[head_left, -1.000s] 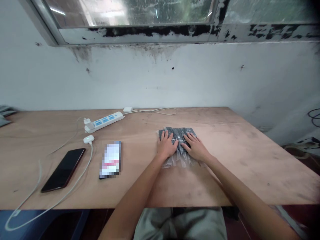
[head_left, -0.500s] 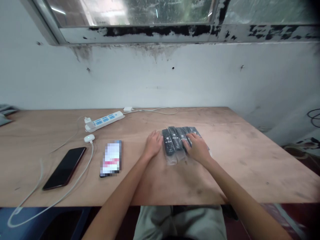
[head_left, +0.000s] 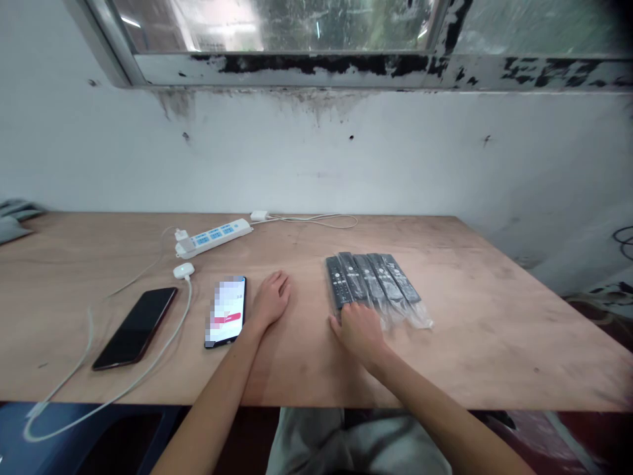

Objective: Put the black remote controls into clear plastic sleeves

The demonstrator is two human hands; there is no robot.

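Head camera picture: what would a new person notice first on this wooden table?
Probably the row of black remote controls in clear plastic bags, lying side by side right of the table's middle, with the right hand at their near ends. Left of them the left hand rests flat beside a lit smartphone, and a dark-screened black smartphone lies further left.

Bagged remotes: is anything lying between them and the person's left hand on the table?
Nothing visible. Only bare table separates the left hand from the row of bagged remotes. The lit phone lies on the hand's other side. The right hand already rests at the bags' near ends.
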